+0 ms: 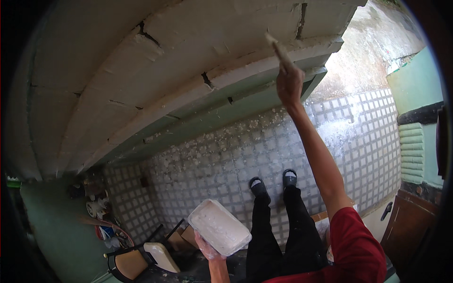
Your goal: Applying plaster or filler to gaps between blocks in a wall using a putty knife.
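Observation:
My left hand [206, 246], smeared with white, supports a rectangular plastic tub [220, 227] from its left side and below. White paste fills much of the tub. My right arm is stretched far forward, and its hand [289, 84] is closed round a narrow, pale-coated tool [278, 48]. Whether this is a brush or a putty knife I cannot tell. The tool's tip lies against or just in front of a stepped, off-white wall [212, 45]; contact is unclear. Dark cracks [206, 79] and gaps break the wall's bands.
White spots dot the tiled floor [226, 155] along the wall. At lower left are a chair [130, 265] and a pile of containers and cords [106, 221]. A brown wooden cabinet [409, 226] stands at right. Bright ground [373, 47] shows past the wall's end.

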Action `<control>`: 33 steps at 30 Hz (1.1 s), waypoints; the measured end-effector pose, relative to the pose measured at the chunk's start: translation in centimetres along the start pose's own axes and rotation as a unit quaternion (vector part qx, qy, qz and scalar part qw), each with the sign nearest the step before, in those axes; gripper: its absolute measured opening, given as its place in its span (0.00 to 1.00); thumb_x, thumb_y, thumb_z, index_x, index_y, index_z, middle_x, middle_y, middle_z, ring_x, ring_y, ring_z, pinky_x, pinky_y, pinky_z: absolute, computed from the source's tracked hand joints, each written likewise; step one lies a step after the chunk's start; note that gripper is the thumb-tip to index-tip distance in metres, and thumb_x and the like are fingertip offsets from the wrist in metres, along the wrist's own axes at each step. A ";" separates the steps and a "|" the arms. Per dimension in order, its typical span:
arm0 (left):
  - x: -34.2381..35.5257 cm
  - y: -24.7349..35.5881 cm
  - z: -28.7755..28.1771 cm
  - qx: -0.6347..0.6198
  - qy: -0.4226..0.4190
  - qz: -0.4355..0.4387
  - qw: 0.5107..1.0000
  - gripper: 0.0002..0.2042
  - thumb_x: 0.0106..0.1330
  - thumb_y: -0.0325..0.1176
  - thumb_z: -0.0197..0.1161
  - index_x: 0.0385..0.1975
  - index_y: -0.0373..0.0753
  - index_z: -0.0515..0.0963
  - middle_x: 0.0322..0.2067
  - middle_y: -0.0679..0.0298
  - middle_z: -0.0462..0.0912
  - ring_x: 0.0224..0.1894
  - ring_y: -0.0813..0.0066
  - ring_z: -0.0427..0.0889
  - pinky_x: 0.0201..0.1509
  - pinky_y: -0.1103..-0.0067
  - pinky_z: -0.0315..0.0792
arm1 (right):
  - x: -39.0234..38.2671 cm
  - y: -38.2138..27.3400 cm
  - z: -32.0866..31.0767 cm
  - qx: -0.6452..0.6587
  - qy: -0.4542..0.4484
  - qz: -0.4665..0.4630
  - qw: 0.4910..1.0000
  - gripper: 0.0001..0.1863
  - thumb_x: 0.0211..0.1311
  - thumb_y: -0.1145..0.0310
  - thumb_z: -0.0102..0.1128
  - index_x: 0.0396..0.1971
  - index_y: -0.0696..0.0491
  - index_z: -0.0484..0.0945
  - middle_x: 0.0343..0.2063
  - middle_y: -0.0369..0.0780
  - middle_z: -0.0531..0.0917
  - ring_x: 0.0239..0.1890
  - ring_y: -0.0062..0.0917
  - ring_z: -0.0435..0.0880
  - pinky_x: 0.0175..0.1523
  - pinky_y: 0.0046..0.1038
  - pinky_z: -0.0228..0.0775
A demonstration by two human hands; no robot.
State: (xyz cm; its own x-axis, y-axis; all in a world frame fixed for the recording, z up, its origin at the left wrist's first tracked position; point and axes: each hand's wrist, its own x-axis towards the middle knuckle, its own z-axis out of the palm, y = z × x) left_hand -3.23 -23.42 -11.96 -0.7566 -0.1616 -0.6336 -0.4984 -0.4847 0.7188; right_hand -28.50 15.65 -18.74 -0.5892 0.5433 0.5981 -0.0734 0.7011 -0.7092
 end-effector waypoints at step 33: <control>-0.6 -1.6 1.7 -0.016 -0.056 -0.041 0.997 0.30 0.67 0.57 0.43 0.64 0.45 0.61 0.59 0.61 0.69 0.56 0.56 0.73 0.56 0.60 0.73 | 1.9 -7.4 5.1 0.076 -0.029 0.033 0.996 0.30 0.41 0.84 0.46 0.49 0.49 0.78 0.28 0.54 0.80 0.31 0.50 0.81 0.40 0.46 0.74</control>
State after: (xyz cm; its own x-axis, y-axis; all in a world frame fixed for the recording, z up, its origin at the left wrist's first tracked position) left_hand -2.72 -21.08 -12.29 -0.7570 -0.0246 -0.6530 -0.5483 -0.5197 0.6552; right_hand -33.21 9.13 -14.22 -0.6425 0.5549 0.5284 -0.1509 0.5845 -0.7973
